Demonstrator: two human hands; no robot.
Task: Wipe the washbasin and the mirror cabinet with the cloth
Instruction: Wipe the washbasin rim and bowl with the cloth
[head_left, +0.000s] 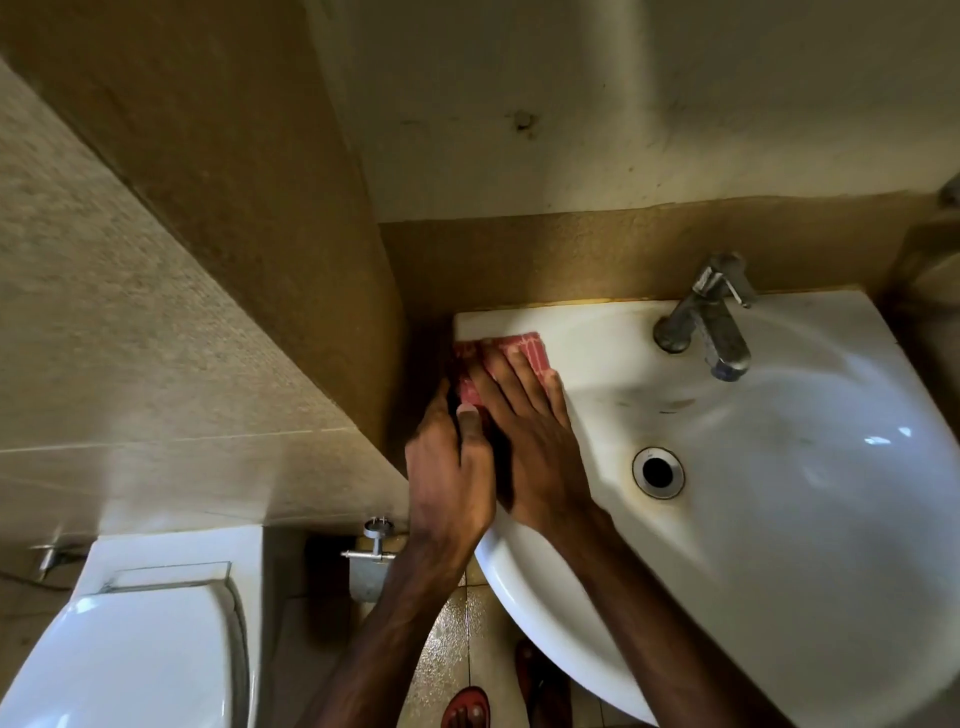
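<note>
Right hand (530, 441) flat on red cloth (524, 351) at washbasin (779, 519) corner, long axis toward wall (571, 249), left hand (447, 467) perhaps pinching it

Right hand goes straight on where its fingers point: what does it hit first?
Likely the brown wall behind the washbasin, near the corner; the right hand has only cloth and bare rim ahead. The faucet is off that line.

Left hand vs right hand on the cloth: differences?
Pose: the right hand lies flat, fingers spread; the left hand shows only its thumb on top, its other fingers hidden past the washbasin edge.
Place: the right hand covers the cloth on the rim; the left hand sits at the rim's outer edge, by the wall.
Shared: both touch the cloth.
</note>
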